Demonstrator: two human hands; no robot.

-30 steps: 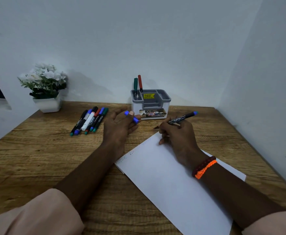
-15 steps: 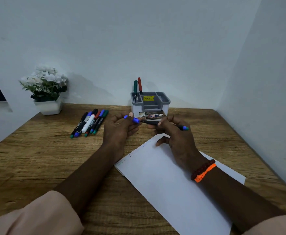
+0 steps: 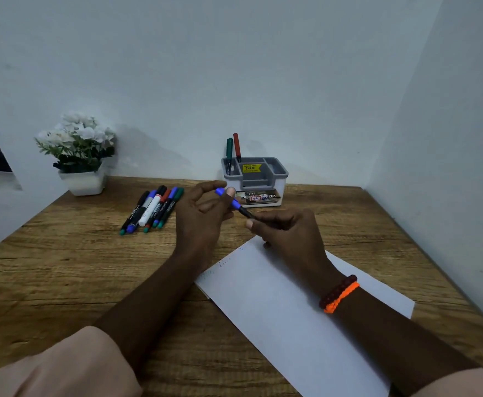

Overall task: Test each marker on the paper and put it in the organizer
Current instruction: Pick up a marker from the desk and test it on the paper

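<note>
**Blue cap meets marker, right in front of the organizer**

Blue cap [image 3: 228, 197] is pinched in the left hand [image 3: 203, 216], thumb and fingers curled around it. The right hand [image 3: 289, 233] is wrapped around the black marker [image 3: 247, 214], so most of the barrel is buried in the fist and only a short dark stub pokes out. Cap and marker touch end to end, though honestly I can't tell if the cap is fully seated.

Both hands hover above the far corner of the paper [image 3: 277, 305], which has a few faint test marks near its left edge, too small to read. Behind them sits the organizer [image 3: 256, 179], with a green and a red marker upright in its back-left slot. Its lower-left front is blocked by the left hand. Six more markers [image 3: 154, 209] lie bunched on the wooden table [image 3: 62, 270], to the left.
</note>
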